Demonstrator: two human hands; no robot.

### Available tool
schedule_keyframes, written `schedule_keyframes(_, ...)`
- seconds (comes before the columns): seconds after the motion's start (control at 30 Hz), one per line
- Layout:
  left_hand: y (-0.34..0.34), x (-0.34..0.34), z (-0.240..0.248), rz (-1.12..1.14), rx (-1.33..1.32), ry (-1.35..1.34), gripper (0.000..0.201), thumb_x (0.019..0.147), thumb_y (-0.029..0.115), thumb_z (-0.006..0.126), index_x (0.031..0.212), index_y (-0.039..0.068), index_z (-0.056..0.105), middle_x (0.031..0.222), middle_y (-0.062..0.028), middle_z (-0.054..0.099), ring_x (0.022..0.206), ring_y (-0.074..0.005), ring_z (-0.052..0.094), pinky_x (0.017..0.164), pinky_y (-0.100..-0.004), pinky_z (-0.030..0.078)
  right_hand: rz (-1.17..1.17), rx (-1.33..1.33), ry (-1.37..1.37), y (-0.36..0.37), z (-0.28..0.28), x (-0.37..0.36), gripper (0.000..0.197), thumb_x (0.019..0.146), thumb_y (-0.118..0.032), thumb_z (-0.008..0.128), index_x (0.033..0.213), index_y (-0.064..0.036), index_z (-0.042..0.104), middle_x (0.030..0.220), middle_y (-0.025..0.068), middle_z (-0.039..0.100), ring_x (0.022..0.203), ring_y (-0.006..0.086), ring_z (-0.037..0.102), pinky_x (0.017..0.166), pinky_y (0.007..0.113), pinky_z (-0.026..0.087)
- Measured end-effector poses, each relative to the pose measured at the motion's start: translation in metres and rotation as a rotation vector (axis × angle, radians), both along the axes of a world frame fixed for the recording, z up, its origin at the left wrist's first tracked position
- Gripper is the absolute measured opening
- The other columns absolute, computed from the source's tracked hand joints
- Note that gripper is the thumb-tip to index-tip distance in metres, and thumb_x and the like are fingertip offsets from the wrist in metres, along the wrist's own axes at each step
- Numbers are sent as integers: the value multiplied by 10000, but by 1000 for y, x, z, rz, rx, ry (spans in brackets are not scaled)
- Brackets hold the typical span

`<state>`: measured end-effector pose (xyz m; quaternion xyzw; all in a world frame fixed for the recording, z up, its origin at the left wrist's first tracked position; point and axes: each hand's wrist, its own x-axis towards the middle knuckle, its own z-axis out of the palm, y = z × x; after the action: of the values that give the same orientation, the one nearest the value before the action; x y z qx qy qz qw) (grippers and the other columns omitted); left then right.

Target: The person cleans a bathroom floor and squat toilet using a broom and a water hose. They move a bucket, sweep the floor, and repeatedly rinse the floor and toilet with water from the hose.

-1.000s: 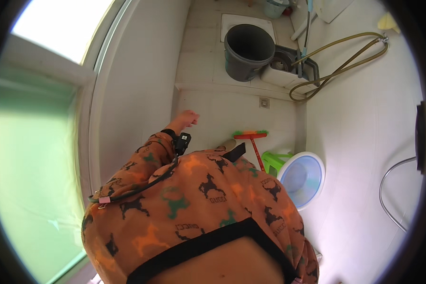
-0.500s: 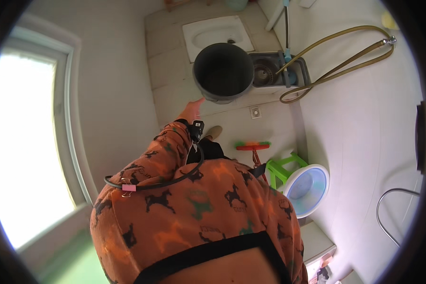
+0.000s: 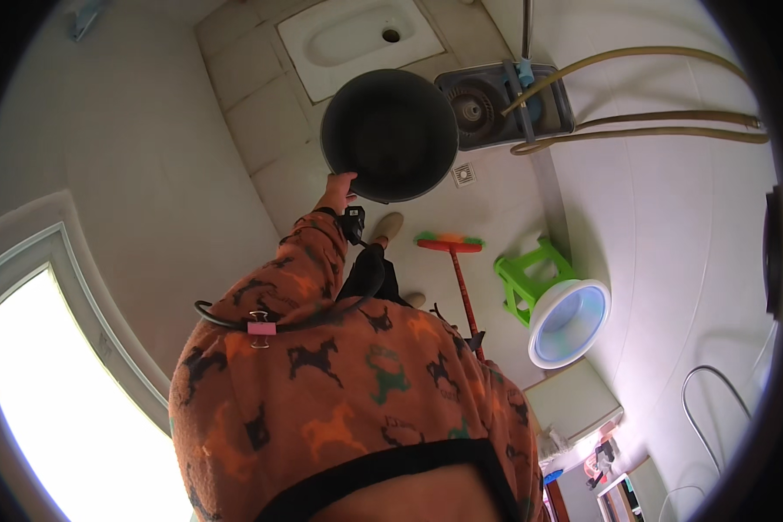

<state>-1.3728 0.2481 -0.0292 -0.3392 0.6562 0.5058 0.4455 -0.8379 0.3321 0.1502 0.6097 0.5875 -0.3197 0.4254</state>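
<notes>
My left hand (image 3: 340, 191) is closed on the near-left rim of a large dark grey bucket (image 3: 390, 190), its thumb reaching over the edge. The bucket's mouth faces up toward me, and its shadowed inside shows no contents that I can make out. A black device (image 3: 353, 224) is strapped at my left wrist. My right hand is out of sight behind my body. On that side, a red-handled broom (image 3: 451, 245) with green and orange bristles stands on the floor, its handle running back beside my sleeve.
Beyond the bucket lies a white squat toilet (image 3: 322, 54). A grey sink tray (image 3: 496, 132) with a tan hose (image 3: 644, 130) sits right of it, near a floor drain (image 3: 464, 175). A green stool (image 3: 539, 274) and white basin (image 3: 544, 355) stand at the right wall.
My left hand has gone from beside the bucket to its rim, with the thumb now over the edge. The view has turned, and more of the broom handle shows.
</notes>
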Motion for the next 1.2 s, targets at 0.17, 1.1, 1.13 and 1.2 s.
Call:
schedule_keyframes(0.17,-2,-1,-3,-70,27,112,199,622,17,564,805,-44,520,806,-154,527,724,-279,536,576,-381,482,56,28,19,1,2,-9,378,708,-383,579,927,-76,573,832,152,600,823,321,562,702,394,438)
schedule_keyframes(1.1,-104,65,85,-10,-327,372,617,526,383,769,870,-64,519,713,-108,546,573,-183,513,517,-314,429,398,222,32,202,100,-11,352,783,-409,461,976,-118,503,832,165,591,834,343,550,700,434,419)
schedule_keyframes(1.13,-98,63,76,-41,-367,438,634,520,391,770,868,-76,521,733,-123,561,587,-196,523,534,-329,434,413,222,35,208,99,-15,352,785,-409,458,978,-118,501,833,165,590,835,344,550,701,436,419)
schedule_keyframes(1.2,-90,63,63,-8,-410,403,663,514,421,762,859,-97,532,751,-146,577,645,-223,552,567,-341,436,426,219,41,215,96,-25,350,788,-409,452,982,-119,495,833,166,590,835,346,549,701,439,417)
